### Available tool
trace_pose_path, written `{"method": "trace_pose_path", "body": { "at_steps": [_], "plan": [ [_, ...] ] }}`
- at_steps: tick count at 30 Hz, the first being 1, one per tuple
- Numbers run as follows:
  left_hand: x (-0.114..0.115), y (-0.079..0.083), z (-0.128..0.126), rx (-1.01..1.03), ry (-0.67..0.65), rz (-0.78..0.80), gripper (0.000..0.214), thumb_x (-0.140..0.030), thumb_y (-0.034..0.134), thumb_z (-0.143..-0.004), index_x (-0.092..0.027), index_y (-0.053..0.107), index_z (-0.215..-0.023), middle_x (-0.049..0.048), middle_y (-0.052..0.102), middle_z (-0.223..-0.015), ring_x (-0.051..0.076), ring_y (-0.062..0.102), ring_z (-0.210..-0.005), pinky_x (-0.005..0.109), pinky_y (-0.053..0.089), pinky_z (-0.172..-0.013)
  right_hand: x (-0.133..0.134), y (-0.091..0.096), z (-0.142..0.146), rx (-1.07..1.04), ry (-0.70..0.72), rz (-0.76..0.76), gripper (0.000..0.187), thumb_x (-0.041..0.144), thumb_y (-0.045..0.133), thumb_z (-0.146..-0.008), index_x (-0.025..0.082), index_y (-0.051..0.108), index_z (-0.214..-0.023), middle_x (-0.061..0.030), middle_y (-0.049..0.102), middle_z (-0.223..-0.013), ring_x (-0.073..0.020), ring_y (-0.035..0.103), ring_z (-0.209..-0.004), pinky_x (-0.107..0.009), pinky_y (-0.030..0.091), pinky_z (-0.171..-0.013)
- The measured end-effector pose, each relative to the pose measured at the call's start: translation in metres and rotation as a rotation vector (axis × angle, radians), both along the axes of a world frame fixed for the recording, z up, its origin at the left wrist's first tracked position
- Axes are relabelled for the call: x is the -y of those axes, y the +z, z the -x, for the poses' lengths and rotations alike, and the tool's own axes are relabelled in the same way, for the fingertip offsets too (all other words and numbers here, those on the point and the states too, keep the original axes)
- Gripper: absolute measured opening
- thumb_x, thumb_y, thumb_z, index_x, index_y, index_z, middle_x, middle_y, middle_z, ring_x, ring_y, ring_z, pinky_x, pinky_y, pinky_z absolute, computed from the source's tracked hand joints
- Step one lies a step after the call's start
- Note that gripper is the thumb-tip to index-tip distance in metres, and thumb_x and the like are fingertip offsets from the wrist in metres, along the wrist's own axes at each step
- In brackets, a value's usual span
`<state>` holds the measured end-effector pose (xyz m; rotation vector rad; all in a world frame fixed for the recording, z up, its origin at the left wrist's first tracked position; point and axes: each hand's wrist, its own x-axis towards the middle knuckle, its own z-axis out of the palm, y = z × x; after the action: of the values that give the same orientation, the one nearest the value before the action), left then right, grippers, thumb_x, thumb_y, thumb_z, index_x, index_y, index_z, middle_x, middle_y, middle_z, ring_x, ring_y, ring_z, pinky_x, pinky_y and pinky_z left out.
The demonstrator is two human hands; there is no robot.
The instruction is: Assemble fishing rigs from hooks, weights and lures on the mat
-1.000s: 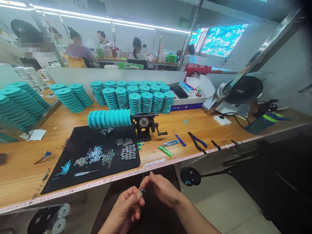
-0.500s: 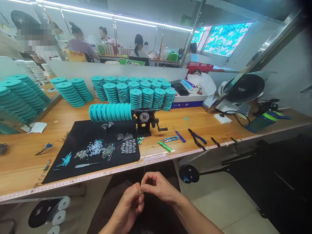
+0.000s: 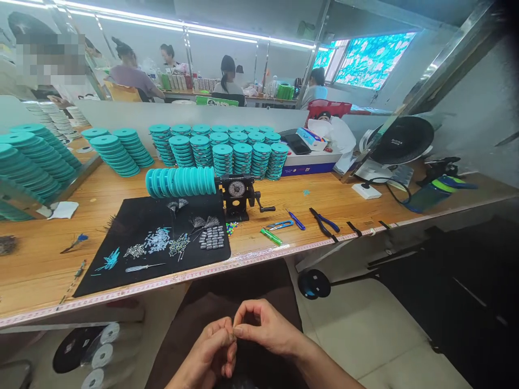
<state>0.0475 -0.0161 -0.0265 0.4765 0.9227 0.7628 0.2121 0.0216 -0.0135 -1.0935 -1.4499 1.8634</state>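
Note:
Below the bench edge, over my lap, my left hand point(image 3: 213, 354) and my right hand point(image 3: 263, 327) meet fingertip to fingertip. Both pinch a small item between thumb and fingers; it is too small to name, and the thin line seen earlier does not show. On the wooden bench point(image 3: 344, 202) above them lies a black mat point(image 3: 133, 227) with small piles of metal parts, grey weights and teal tubes. Behind the mat a row of teal spools point(image 3: 180, 181) sits on a black hand-crank winder point(image 3: 239, 195).
Stacks of teal spools point(image 3: 221, 151) fill the back and left of the bench. Blue pliers point(image 3: 322, 221), snips point(image 3: 279, 225) and a green tube point(image 3: 271, 236) lie right of the winder. A tape measure runs along the front edge. A black fan point(image 3: 401, 140) stands right. Other people work beyond the partition.
My hands have dropped lower and closer to me, staying pinched together. The thin line and teal bit seen between my fingers a second ago no longer show.

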Motion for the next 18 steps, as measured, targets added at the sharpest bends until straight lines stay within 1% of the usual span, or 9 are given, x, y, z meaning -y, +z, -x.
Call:
{"method": "trace_pose_path", "body": {
  "at_steps": [2, 4, 6, 8, 10, 12, 14, 16, 18],
  "plan": [
    [0.001, 0.001, 0.007, -0.143, -0.017, -0.126, 0.026, -0.034, 0.064, -0.073, -0.021, 0.044, -0.063, -0.0095, 0.041, -0.042, 0.006, 0.028, -0.034, 0.019, 0.022, -0.038, 0.003, 0.008, 0.001, 0.05, 0.051, -0.064, 0.02, 0.028, 0.072, -0.078, 0.016, 0.069, -0.093, 0.0005, 0.063, -0.08, -0.0136, 0.053, -0.072, -0.024, 0.041, -0.068],
    [0.0, 0.007, 0.014, -0.318, -0.032, -0.258, 0.025, -0.03, 0.064, -0.075, -0.022, 0.043, -0.063, -0.0101, 0.039, -0.043, 0.007, 0.029, -0.037, 0.019, 0.022, -0.039, 0.005, 0.017, 0.001, 0.147, 0.099, -0.15, 0.018, 0.025, 0.069, -0.08, 0.018, 0.068, -0.096, 0.0009, 0.063, -0.081, -0.014, 0.053, -0.072, -0.024, 0.041, -0.068],
    [0.0, 0.017, 0.021, -0.51, -0.049, -0.407, 0.021, -0.023, 0.063, -0.074, -0.021, 0.045, -0.064, -0.0077, 0.041, -0.051, 0.009, 0.036, -0.045, 0.02, 0.026, -0.044, 0.007, 0.025, 0.002, 0.242, 0.128, -0.213, 0.011, 0.026, 0.066, -0.082, 0.019, 0.069, -0.09, 0.003, 0.06, -0.073, -0.0127, 0.049, -0.066, -0.022, 0.037, -0.061],
    [0.002, 0.028, 0.025, -0.695, -0.077, -0.564, 0.017, -0.019, 0.06, -0.075, -0.02, 0.047, -0.064, -0.0052, 0.043, -0.058, 0.012, 0.04, -0.054, 0.021, 0.03, -0.05, 0.011, 0.028, 0.005, 0.261, 0.123, -0.229, 0.012, 0.029, 0.063, -0.085, 0.018, 0.068, -0.083, 0.0041, 0.056, -0.066, -0.0118, 0.045, -0.061, -0.022, 0.033, -0.057],
    [0.006, 0.036, 0.026, -0.801, -0.111, -0.658, 0.015, -0.013, 0.056, -0.074, -0.021, 0.047, -0.065, -0.0048, 0.043, -0.058, 0.013, 0.04, -0.055, 0.022, 0.03, -0.051, 0.017, 0.027, 0.01, 0.182, 0.075, -0.204, 0.02, 0.033, 0.061, -0.087, 0.017, 0.066, -0.076, 0.0033, 0.055, -0.065, -0.012, 0.044, -0.061, -0.023, 0.033, -0.058],
    [0.01, 0.04, 0.025, -0.878, -0.119, -0.724, 0.016, -0.008, 0.053, -0.071, -0.021, 0.046, -0.066, -0.0052, 0.042, -0.057, 0.012, 0.039, -0.053, 0.023, 0.028, -0.05, 0.026, 0.023, 0.017, 0.029, -0.014, -0.14, 0.027, 0.037, 0.062, -0.086, 0.016, 0.062, -0.071, 0.0021, 0.054, -0.066, -0.0126, 0.045, -0.064, -0.024, 0.034, -0.062],
    [0.013, 0.042, 0.024, -0.953, -0.093, -0.784, 0.019, -0.004, 0.051, -0.068, -0.022, 0.045, -0.065, -0.0057, 0.042, -0.056, 0.012, 0.038, -0.051, 0.023, 0.028, -0.05, 0.036, 0.018, 0.025, -0.149, -0.123, -0.014, 0.032, 0.042, 0.064, -0.084, 0.016, 0.057, -0.068, 0.0025, 0.05, -0.064, -0.0122, 0.042, -0.062, -0.024, 0.033, -0.062],
    [0.015, 0.043, 0.023, -1.02, -0.064, -0.824, 0.021, -0.003, 0.051, -0.066, -0.022, 0.043, -0.064, -0.0065, 0.04, -0.055, 0.012, 0.037, -0.05, 0.023, 0.028, -0.05, 0.044, 0.014, 0.03, -0.267, -0.219, 0.087, 0.035, 0.046, 0.064, -0.083, 0.017, 0.052, -0.067, 0.0038, 0.045, -0.063, -0.0115, 0.036, -0.06, -0.023, 0.031, -0.059],
    [0.015, 0.046, 0.026, -1.053, -0.068, -0.842, 0.021, -0.004, 0.051, -0.065, -0.023, 0.042, -0.064, -0.0071, 0.039, -0.054, 0.011, 0.037, -0.049, 0.023, 0.028, -0.05, 0.048, 0.014, 0.031, -0.232, -0.224, 0.04, 0.036, 0.048, 0.062, -0.085, 0.018, 0.051, -0.067, 0.0037, 0.044, -0.064, -0.0119, 0.036, -0.06, -0.024, 0.031, -0.059]
  ]
}}
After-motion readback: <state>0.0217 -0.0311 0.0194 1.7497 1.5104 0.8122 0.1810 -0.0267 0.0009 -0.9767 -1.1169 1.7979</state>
